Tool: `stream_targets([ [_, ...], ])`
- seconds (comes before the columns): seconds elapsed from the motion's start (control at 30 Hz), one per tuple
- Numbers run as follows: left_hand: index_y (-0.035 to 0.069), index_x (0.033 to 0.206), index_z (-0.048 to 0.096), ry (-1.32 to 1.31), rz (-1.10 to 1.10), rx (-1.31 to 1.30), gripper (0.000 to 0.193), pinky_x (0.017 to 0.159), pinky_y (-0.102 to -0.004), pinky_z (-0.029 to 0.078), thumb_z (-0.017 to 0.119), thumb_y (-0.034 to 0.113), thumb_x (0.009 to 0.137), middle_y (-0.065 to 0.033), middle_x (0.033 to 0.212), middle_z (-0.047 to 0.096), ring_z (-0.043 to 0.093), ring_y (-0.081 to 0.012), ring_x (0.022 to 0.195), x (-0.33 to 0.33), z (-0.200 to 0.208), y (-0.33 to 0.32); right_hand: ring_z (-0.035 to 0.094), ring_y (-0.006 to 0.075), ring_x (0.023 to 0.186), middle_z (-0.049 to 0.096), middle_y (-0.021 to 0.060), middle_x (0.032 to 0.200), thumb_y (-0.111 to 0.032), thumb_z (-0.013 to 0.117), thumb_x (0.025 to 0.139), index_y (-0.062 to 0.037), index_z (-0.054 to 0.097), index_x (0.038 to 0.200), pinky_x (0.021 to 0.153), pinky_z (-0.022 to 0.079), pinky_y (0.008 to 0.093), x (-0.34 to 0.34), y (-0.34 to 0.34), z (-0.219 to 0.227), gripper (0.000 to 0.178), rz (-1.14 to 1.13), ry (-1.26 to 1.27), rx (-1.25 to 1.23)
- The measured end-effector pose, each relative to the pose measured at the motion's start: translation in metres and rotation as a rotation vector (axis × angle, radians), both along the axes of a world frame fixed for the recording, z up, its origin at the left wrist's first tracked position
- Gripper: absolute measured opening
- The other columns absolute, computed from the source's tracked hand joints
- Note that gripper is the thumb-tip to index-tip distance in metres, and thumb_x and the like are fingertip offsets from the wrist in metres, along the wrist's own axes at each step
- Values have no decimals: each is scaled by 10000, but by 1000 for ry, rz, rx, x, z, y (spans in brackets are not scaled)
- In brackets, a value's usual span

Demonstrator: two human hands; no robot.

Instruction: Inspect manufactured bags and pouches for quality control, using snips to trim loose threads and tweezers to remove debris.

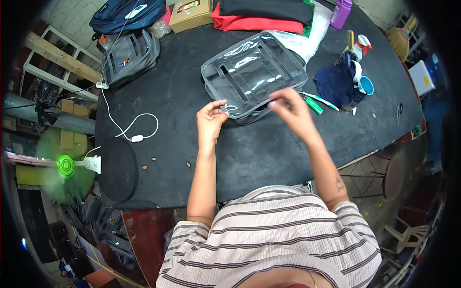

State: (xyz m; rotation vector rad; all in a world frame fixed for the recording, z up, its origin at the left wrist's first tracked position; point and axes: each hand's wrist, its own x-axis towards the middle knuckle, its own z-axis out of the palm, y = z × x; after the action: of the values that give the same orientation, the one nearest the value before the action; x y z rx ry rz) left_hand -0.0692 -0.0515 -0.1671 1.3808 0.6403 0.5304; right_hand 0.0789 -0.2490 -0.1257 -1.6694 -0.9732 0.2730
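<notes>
A grey backpack with a clear plastic front panel lies flat on the black table, tilted slightly. At its near left corner is my left hand, thumb and fingers bent together in a pinch. What that pinch holds, if anything, is too small to make out. My right hand hovers over the backpack's near right edge, fingers curled and blurred by motion. Just beyond it to the right lie a green marker-like stick and a white and teal toothbrush-shaped tool.
Right of the backpack, a dark blue cloth lies by a blue cup and a spray bottle. Another grey backpack sits far left. A white cable and a spinning green fan are at the left.
</notes>
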Motion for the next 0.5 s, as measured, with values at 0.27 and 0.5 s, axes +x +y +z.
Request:
stream_targets([
  [0.27, -29, 1091, 655, -159, 84, -73, 398, 697, -189, 501, 608, -176, 724, -43, 849, 632, 603, -76, 737, 5, 11, -18, 626, 312, 833, 604, 89, 887, 27, 653, 661, -21, 659, 910, 710, 503, 404, -25, 80, 12, 253, 168, -455, -283],
  [0.5, -36, 1091, 652, -275, 52, -72, 386, 720, -197, 504, 621, -167, 729, -67, 903, 658, 617, -90, 759, 7, 2, -24, 628, 330, 795, 613, 156, 883, -123, 640, 715, 7, 632, 880, 668, 494, 399, -24, 83, -7, 210, 137, -489, -289],
])
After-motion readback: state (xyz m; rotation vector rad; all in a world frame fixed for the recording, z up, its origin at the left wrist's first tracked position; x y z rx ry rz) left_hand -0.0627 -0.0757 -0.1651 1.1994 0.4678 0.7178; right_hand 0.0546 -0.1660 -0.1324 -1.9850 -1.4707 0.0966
